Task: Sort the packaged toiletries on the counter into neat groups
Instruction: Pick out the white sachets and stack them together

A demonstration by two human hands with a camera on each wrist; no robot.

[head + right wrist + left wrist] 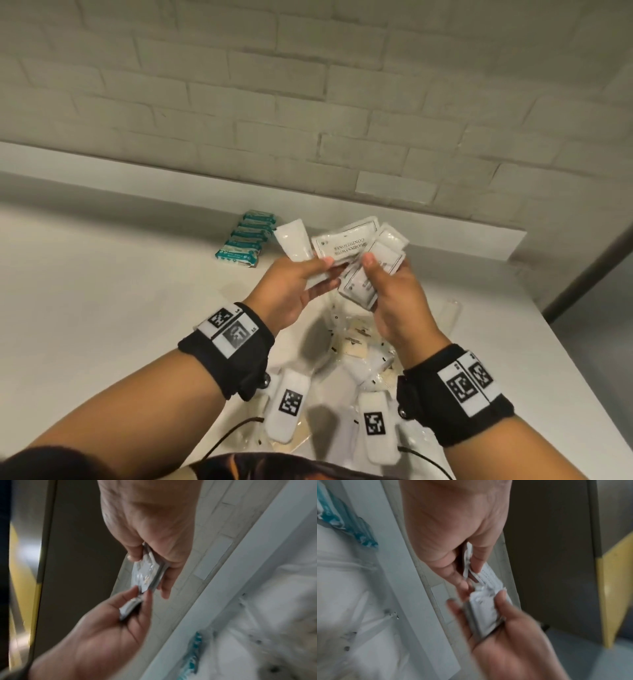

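Ideally, the left hand point(294, 291) pinching white plastic sachets point(346, 245) feeds them squarely into the right hand's point(394, 301) clasped stack point(363, 284), mid-frame

Counter point(102, 291): backed by the wall point(308, 102).
Wrapped packs point(244, 239): rowed on it, far left.
Sachets point(356, 253): held above it, right of the row.
Loose packets point(356, 346): spread beneath both hands.

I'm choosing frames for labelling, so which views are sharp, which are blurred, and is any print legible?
Head view: mostly sharp, the sachet in the left hand shows readable print, straight wall lines bow from the wide lens, hands shadow the counter. Left wrist view: motion-blurred, the right hand smeared. Right wrist view: equally blurred, no print legible.
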